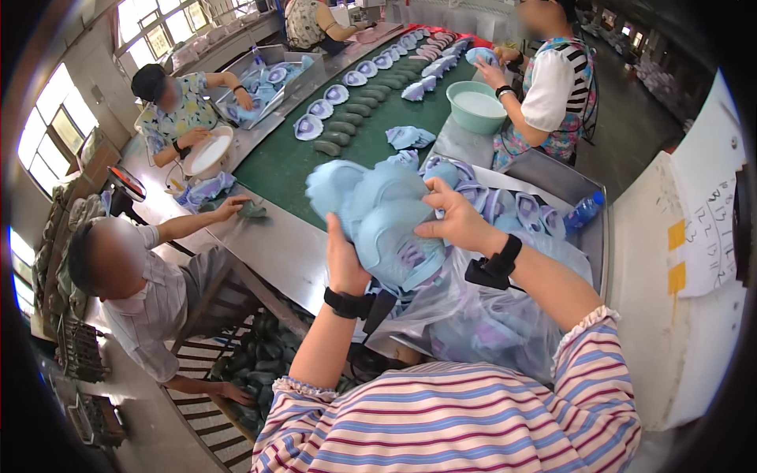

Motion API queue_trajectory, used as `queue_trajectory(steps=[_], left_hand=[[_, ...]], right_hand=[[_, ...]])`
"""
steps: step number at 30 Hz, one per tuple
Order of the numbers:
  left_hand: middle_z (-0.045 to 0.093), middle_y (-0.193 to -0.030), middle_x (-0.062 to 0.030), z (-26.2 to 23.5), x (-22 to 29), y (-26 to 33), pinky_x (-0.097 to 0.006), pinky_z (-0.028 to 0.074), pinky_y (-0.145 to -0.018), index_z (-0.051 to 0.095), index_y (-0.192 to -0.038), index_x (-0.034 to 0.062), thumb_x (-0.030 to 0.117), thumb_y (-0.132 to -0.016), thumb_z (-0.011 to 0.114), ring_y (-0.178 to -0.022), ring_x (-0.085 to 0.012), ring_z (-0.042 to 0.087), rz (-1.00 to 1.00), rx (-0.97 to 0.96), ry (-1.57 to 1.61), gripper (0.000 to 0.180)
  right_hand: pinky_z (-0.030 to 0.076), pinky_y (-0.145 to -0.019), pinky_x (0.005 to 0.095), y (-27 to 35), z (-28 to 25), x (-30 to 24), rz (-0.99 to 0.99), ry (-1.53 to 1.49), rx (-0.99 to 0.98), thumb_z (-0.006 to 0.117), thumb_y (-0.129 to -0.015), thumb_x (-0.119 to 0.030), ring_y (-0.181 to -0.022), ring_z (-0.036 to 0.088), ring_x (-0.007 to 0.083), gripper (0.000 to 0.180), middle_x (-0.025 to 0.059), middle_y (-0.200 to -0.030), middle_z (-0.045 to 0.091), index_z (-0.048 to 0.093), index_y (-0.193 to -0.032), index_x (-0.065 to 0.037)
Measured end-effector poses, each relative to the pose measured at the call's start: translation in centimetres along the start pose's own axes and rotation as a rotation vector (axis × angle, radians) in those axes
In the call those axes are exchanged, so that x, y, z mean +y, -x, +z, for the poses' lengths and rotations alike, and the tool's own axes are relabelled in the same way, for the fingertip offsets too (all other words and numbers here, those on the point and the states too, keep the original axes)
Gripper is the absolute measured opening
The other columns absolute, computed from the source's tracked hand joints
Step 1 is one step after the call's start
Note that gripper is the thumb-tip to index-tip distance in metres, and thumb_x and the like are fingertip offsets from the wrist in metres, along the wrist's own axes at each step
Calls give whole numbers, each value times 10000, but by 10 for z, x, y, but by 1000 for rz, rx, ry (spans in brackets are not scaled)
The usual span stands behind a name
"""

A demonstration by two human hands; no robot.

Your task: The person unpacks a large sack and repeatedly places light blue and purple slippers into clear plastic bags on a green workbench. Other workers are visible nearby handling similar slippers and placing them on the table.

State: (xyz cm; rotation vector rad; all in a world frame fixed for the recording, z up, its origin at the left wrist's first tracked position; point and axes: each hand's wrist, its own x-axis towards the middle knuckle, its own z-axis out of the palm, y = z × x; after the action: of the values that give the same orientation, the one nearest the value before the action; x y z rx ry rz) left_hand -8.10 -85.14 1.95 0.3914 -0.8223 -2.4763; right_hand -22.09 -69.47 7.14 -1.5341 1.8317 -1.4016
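Raised in front of me is a bunch of light blue fabric shoe uppers (378, 201) with purple inside parts. My left hand (347, 258) is closed on its lower left edge, thumb up against the fabric. On the other side my right hand (461, 223) pinches the bunch between thumb and fingers. Under my forearms, a clear plastic bag (497, 315) holds more blue and purple uppers. Further loose uppers (493, 197) lie in the metal tray just past my right hand.
A green conveyor belt (276, 177) carries rows of dark green shoe lasts (343, 128) and uppers. A blue bottle (583, 211) stands at right. Co-workers sit at left and stand at right by a green basin (476, 106). A slatted crate (213, 394) of lasts is at lower left.
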Motion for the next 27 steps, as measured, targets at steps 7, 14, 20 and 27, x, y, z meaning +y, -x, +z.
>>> queue_trajectory(steps=[7, 14, 20, 27], left_hand=[[453, -1333, -118, -8, 16, 2, -449, 387, -1007, 328, -1363, 52, 341, -988, 339, -1207, -283, 466, 224, -227, -22, 473], [464, -1314, -65, 1, -4, 22, -342, 349, -997, 432, -1288, 70, 0, -902, 480, -1190, -180, 443, 183, -459, -146, 395], [516, -1257, -98, 30, 15, 29, -386, 406, -962, 449, -1265, 43, 276, -976, 370, -1140, -228, 508, 119, -175, -41, 379], [520, -1241, -119, 25, 22, -1, -448, 428, -952, 421, -1267, 43, 380, -994, 326, -1097, -271, 545, 314, -45, -129, 445]], right_hand=[[371, -948, 439, 42, -23, -72, -409, 385, -497, 745, -581, -124, -951, 512, 264, 208, 92, -987, 499, 602, -726, -82], [446, -858, 379, 18, -29, -35, -194, 125, -178, 765, -582, -39, -1064, 496, 304, 244, 154, -1313, 372, 639, -790, -30], [485, -806, 385, 45, -7, -33, -475, 530, 98, 727, -611, -67, -886, 563, 312, 211, 133, -1166, 481, 640, -801, -40], [466, -722, 360, 50, -13, -46, -386, 435, -97, 715, -636, -68, -846, 560, 280, 178, 103, -1037, 517, 618, -784, -48]])
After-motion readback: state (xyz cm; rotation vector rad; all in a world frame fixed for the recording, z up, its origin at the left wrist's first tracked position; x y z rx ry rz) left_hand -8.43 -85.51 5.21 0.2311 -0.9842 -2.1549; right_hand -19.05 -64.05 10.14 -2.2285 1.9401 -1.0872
